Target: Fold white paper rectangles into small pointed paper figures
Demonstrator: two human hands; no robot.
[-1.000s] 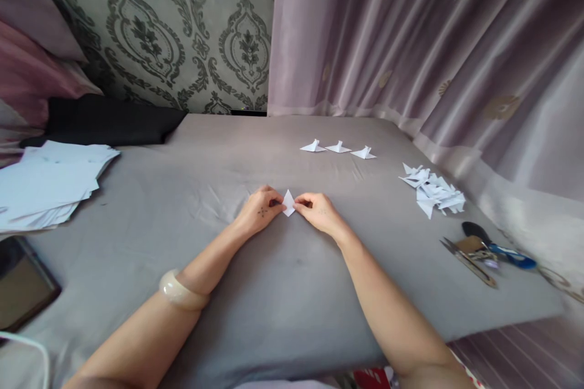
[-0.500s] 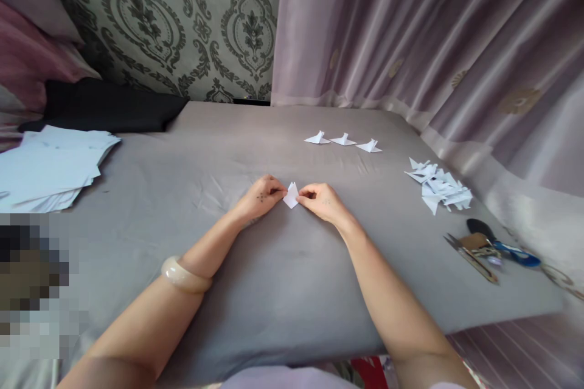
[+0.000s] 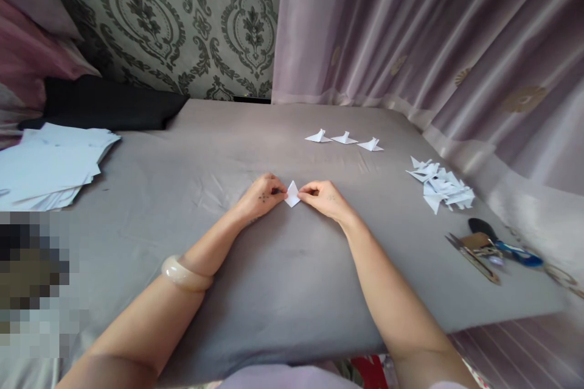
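Between my two hands, near the middle of the cloth-covered surface (image 3: 292,279), is a small white folded paper (image 3: 292,194) shaped like a diamond. My left hand (image 3: 264,197) pinches its left corner between thumb and fingers. On the opposite corner my right hand (image 3: 325,197) has a similar pinch. Beyond the hands, three white folded paper birds (image 3: 344,138) stand in a row. A heap of more folded paper pieces (image 3: 442,185) lies to the right.
At the far left lies a stack of white paper sheets (image 3: 50,161), with a black cloth (image 3: 109,106) behind it. Scissors (image 3: 520,253) and another pointed metal tool (image 3: 474,260) rest at the right near the curtain (image 3: 365,24). A patterned wall (image 3: 191,24) stands at the back.
The top of the folded paper showed split points before; now it shows a single point and a fuller diamond. Both hands keep their pinch in nearly the same place.
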